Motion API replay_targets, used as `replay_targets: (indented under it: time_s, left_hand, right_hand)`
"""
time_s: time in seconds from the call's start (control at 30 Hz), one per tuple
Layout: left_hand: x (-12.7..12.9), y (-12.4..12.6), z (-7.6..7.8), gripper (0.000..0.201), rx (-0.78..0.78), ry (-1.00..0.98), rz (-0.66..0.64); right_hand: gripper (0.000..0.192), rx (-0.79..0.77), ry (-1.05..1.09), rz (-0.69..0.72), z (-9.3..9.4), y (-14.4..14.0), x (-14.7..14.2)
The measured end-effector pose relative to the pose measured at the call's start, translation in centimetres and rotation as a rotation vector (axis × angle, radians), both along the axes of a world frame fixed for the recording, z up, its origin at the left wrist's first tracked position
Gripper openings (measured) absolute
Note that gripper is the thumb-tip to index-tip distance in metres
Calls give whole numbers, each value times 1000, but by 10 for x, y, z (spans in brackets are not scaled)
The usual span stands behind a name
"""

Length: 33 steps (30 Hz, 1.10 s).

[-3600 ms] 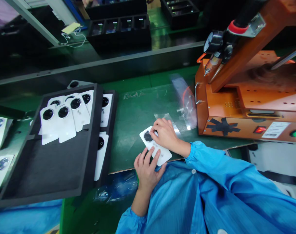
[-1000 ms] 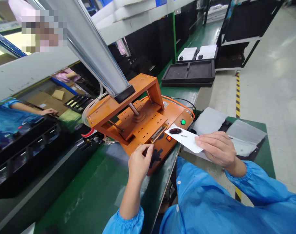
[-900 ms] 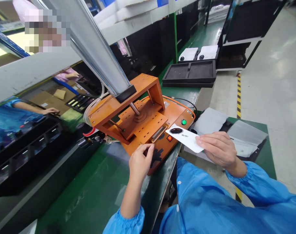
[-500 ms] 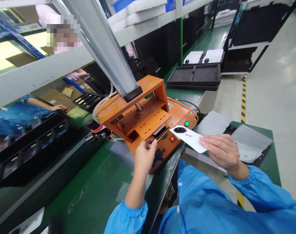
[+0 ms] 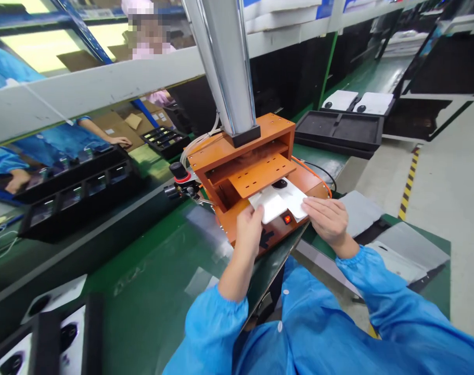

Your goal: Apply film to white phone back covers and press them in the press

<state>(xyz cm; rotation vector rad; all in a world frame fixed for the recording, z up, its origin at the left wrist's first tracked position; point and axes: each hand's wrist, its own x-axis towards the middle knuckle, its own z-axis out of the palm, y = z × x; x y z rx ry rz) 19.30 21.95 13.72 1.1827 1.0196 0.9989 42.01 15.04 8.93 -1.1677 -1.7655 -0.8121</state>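
Observation:
My left hand (image 5: 249, 230) is closed on the edge of a white phone-sized panel (image 5: 271, 207), thumb on top, at the front of an orange press (image 5: 273, 124). My right hand (image 5: 327, 223) pinches the near right end of a white phone back cover (image 5: 296, 197) between thumb and fingers. The cover's round black camera area shows just under the front of the orange press plate (image 5: 262, 174). Both white pieces lie side by side and partly overlap in view. A lit red switch (image 5: 287, 219) sits on the press just below them.
Black trays (image 5: 340, 133) stand behind the press, with white phone covers (image 5: 374, 103) farther back. More covers in black holders (image 5: 94, 333) lie at lower left. Translucent sheets (image 5: 410, 245) rest on the bench at right. Across the line, a co-worker's hand (image 5: 120, 141) is near black trays.
My right hand has carried the back cover left to the front of the press. My left hand now holds a white panel drawn out from under the press plate. The view has shifted left.

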Motion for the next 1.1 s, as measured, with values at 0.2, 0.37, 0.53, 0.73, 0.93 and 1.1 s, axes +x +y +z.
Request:
replay_targets:
  time_s: [0.2,0.37,0.53,0.73,0.93,1.1]
  left_hand:
    - [-81,-108,-36,34,207,364,-170]
    - [-107,-139,-67,31,605,515,-322]
    - [-110,-142,-80,25,702,594,-337]
    - [-105,-141,-75,24,665,678,-396]
    - [-102,-132,-64,15,787,781,-373]
    - [-95,-114,-66,16,978,969,-279]
  right_hand:
    - [28,-142,-72,155,-2,75,-12]
    - [30,-256,-81,229,0,100,-16]
    - [35,-374,-133,207,12,93,-20]
    - [31,-503,-171,247,24,95,-25]
    - [23,-744,-126,320,44,92,-30]
    - [31,-545,23,171,14,51,-41]
